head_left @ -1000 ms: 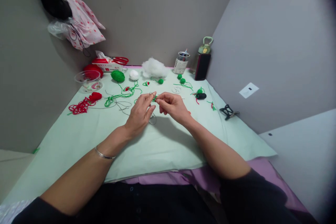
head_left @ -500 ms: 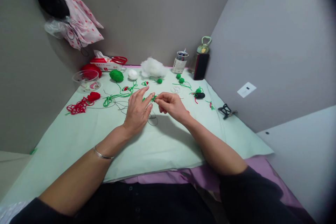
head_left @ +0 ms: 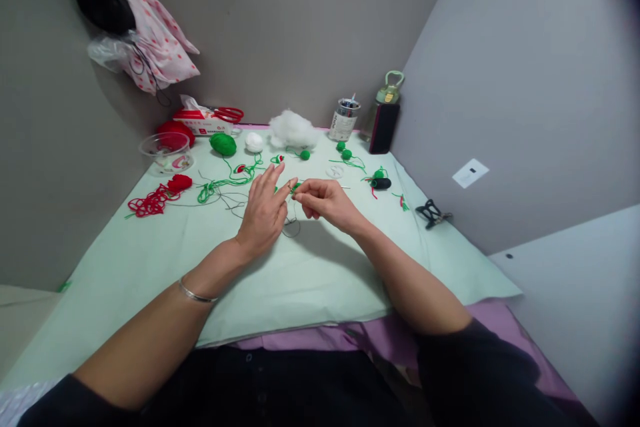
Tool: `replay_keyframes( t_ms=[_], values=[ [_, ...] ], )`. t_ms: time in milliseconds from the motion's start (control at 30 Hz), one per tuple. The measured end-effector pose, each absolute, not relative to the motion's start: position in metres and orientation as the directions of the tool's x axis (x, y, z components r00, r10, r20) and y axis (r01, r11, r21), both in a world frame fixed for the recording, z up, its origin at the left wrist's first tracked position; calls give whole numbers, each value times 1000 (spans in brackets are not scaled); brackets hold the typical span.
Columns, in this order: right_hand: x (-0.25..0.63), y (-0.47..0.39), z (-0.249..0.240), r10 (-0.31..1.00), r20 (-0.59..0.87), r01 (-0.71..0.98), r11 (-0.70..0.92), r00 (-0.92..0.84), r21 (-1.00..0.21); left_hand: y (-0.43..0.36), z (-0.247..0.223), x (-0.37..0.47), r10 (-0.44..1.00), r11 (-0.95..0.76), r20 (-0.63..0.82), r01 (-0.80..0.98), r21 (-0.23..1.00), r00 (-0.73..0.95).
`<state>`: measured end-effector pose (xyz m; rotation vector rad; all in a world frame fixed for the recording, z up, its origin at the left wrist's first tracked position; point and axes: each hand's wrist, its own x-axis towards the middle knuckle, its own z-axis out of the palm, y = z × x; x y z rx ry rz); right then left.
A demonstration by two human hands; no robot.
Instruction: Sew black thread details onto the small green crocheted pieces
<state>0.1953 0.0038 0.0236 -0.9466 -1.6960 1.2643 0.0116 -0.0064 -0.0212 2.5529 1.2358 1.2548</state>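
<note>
Green yarn (head_left: 295,188) is pinched in the right hand (head_left: 327,201), best with a light, steady grip; whether the left hand (head_left: 263,215) grasps it cannot be told.

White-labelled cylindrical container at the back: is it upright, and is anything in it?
Upright and not empty. The container stands mouth up, and a slender pen-like item pokes above its rim. How full, I cannot tell.

Red yarn (head_left: 156,201), green yarn (head_left: 205,193) on cloth (head_left: 300,287)
</note>
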Motion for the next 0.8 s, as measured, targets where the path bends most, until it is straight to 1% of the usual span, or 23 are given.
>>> replay_keyframes(
  t_ms=[233, 333, 367, 433, 533, 600, 700, 800],
  values=[
    [194, 4, 22, 900, 164, 106, 224, -403, -969, -5, -19, 10, 689, -668, 636, 644, 373, 348],
    [193, 2, 21, 907, 215, 118, 273, -364, -955, -6, -15, 8, 702, -666, 634, 614, 424, 324],
    [193, 2, 21, 908, 231, 132, 292, -350, -947, -6, -14, 8, 716, -658, 628, 593, 463, 304],
    [193, 0, 19, 908, 262, 182, 332, -325, -925, -6, -12, 6, 773, -611, 586, 533, 585, 243],
    [193, -2, 16, 893, 338, 307, 425, -297, -852, -5, -10, 5, 890, -454, 434, 372, 810, 141],
    [193, -2, 13, 865, 402, 412, 498, -301, -763, -3, -9, 5, 939, -344, 328, 233, 910, 104],
    [193, -2, 8, 818, 472, 528, 573, -327, -627, -3, -6, 6, 969, -237, 231, 68, 969, 91],
    [191, -3, 5, 787, 508, 561, 610, -349, -560, -4, -4, 7, 977, -199, 197, 20, 980, 83]
  ],
)
